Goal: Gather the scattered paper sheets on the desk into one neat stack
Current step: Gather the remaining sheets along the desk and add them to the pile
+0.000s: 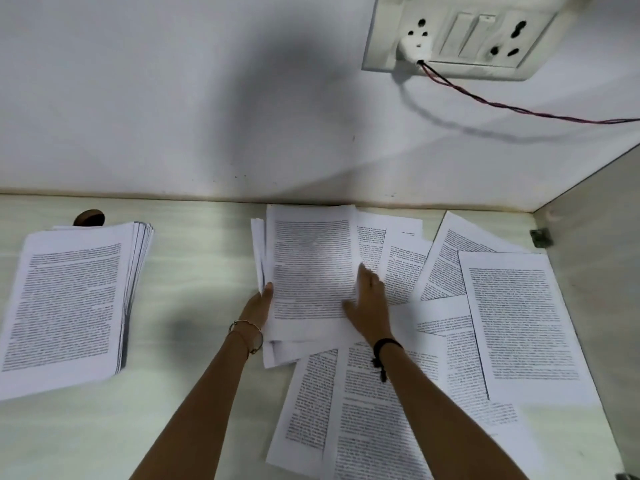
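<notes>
on one pile [311,268], two hands [259,306] [370,303]

Pale wood-grain counter [194,271]: a white wall [173,98] behind, a pale side panel [595,289] at right.
- Far left: thick stack of white printed paper sheets [69,299]; behind it, towards the wall, a small brown round object [89,217].
- Centre, against the wall: small pile of white printed sheets [311,265]; left hand [258,306] gripping its left edge, right hand [369,299] flat on its right edge.
- Right of and in front of the pile: loose white printed sheets [519,323], overlapping, reaching the side panel.
- On the wall, upper right: white rectangular switch-and-socket plate [460,32]; white plug [414,46] in its left socket; twisted red-and-black cord [519,109] trailing right.
</notes>
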Demonstrator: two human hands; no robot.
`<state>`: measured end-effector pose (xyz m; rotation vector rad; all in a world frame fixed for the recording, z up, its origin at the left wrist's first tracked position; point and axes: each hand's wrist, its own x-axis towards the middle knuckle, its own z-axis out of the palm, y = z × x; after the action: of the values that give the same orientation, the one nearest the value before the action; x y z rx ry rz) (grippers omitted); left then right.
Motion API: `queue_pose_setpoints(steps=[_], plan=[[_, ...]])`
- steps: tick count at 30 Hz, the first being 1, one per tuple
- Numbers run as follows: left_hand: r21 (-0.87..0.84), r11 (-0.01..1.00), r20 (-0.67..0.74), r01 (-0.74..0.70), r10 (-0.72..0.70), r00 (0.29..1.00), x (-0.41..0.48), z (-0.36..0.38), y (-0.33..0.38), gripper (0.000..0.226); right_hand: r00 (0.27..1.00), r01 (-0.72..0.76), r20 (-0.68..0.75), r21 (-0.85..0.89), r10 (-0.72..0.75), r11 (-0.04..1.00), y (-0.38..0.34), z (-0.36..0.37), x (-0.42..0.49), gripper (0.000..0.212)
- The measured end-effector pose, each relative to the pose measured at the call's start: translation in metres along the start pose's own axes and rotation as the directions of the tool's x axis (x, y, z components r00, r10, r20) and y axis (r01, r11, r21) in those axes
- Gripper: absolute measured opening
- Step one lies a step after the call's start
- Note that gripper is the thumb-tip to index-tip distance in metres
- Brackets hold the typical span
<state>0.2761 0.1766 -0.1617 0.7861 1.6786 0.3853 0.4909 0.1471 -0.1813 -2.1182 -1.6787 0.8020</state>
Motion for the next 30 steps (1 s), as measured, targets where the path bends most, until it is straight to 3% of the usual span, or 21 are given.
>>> queue_pose_setpoints(steps=[4,8,12,15,19,26,28,30], plan=[[-0.073,0.996,0.013,-0.046,0.047,0.999,0.000,0.003,0.003,0.050,0.987,-0.088,-0.133,0.044,0.093,0.995,-0.017,0.019,-0.008,0.082],[-0.258,0.966,0.050,-0.029,0.044,0.998,-0.002,0.002,-0.005,0.036,0.996,0.092,-0.007,0.048,-0.092,0.995,-0.016,0.028,-0.017,0.080],[-0.082,0.994,-0.160,-0.071,0.057,0.986,-0.006,0.009,-0.006,0.037,0.996,0.080,-0.043,0.143,-0.074,0.987,-0.008,0.024,-0.024,0.090],[-0.124,0.986,-0.290,-0.110,0.070,0.955,-0.012,-0.002,-0.006,0.038,0.988,0.127,0.081,0.090,-0.135,0.988,0.007,0.015,-0.028,0.103],[-0.156,0.985,-0.425,-0.075,0.002,0.905,-0.020,-0.048,-0.023,0.056,0.953,0.207,0.228,-0.018,-0.197,0.978,0.021,0.003,-0.025,0.110],[-0.337,0.930,-0.562,-0.149,-0.072,0.824,-0.045,-0.102,-0.053,0.039,0.971,0.099,0.231,-0.150,-0.062,0.984,0.000,0.006,-0.035,0.093],[-0.345,0.923,-0.534,-0.171,-0.043,0.845,-0.055,-0.103,-0.056,0.033,0.976,0.043,0.213,-0.007,-0.040,0.999,-0.015,0.007,-0.046,0.077],[-0.337,0.927,-0.451,-0.163,-0.007,0.892,-0.066,-0.097,-0.056,0.023,0.978,-0.065,0.211,0.297,0.001,0.953,-0.031,0.004,-0.056,0.057]])
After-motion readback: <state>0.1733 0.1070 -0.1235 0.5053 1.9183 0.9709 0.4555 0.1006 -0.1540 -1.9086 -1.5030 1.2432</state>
